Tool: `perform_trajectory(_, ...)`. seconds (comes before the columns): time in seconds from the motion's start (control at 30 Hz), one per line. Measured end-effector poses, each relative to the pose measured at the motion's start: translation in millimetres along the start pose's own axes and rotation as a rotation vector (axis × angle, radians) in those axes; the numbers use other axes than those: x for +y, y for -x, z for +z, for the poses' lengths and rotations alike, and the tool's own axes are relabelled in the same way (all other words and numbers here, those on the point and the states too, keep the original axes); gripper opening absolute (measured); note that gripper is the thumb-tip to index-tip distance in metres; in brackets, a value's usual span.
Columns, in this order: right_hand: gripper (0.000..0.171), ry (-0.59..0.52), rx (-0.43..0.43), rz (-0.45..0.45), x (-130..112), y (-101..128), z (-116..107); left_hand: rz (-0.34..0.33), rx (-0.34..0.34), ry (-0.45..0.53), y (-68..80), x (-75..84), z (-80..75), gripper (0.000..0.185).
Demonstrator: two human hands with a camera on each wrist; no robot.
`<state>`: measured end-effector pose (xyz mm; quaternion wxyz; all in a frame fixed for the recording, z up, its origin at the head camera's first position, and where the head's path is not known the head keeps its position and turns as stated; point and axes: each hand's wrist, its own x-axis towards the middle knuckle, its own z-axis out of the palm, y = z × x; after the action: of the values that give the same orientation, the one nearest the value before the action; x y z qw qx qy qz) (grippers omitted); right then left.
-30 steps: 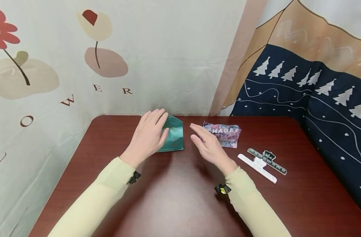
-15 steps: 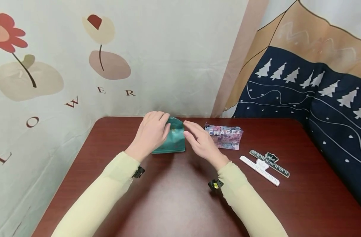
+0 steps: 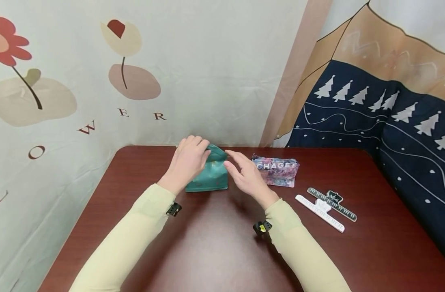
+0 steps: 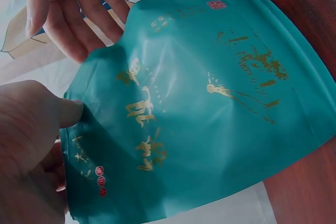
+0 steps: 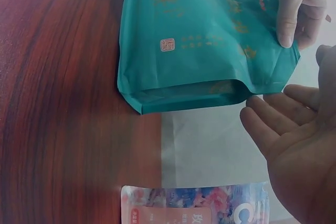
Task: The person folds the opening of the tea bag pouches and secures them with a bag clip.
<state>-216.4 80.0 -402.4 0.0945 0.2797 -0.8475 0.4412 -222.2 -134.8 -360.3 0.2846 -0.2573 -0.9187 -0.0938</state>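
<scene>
The teal pouch [image 3: 207, 175] stands near the back edge of the table [image 3: 215, 243], and picking it up looks like the step in hand. The left hand [image 3: 187, 164] pinches the pouch's top corner, thumb in front and fingers curled behind. Right of the pouch, the right hand [image 3: 244, 175] is spread flat, fingertips almost at its edge, holding nothing; it likely needs to close on that side. Further right lie a patterned pouch [image 3: 277, 171] and two clips [image 3: 326, 205].
</scene>
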Motion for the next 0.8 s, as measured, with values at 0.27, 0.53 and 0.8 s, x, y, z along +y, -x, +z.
perform_trajectory(0.27,0.043,-0.005,0.014,-0.002,-1,-3,0,-0.003,0.022,0.033,-0.6,-1.2,5.0,0.010)
perform_trajectory(0.53,0.042,0.040,0.032,-0.034,1,-6,3,-0.002,0.020,0.059,-0.7,-1.5,7.7,0.015)
perform_trajectory(0.8,0.031,0.026,0.051,-0.006,2,-11,7,-0.002,-0.017,0.020,0.0,1.4,8.7,0.020)
